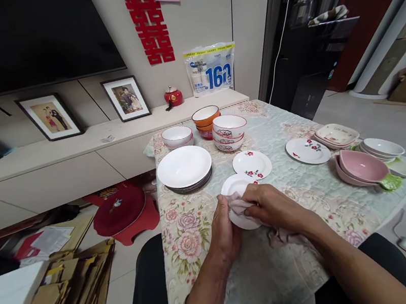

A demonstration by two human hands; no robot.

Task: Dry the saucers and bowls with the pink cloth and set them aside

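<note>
Near the table's front, my left hand grips the left rim of a small white plate, which is tilted toward me. My right hand is closed on a pale pinkish cloth and presses it onto the plate's face. More of the cloth hangs below my right hand. Just beyond lies a flat white plate with red flowers. A stack of large white plates sits to the left of it.
Behind are white bowls, orange bowls and stacked red-rimmed bowls. Along the right stand a flowered plate, squarish dishes, pink bowls and small white bowls. A red stool and flattened cardboard are left of the table.
</note>
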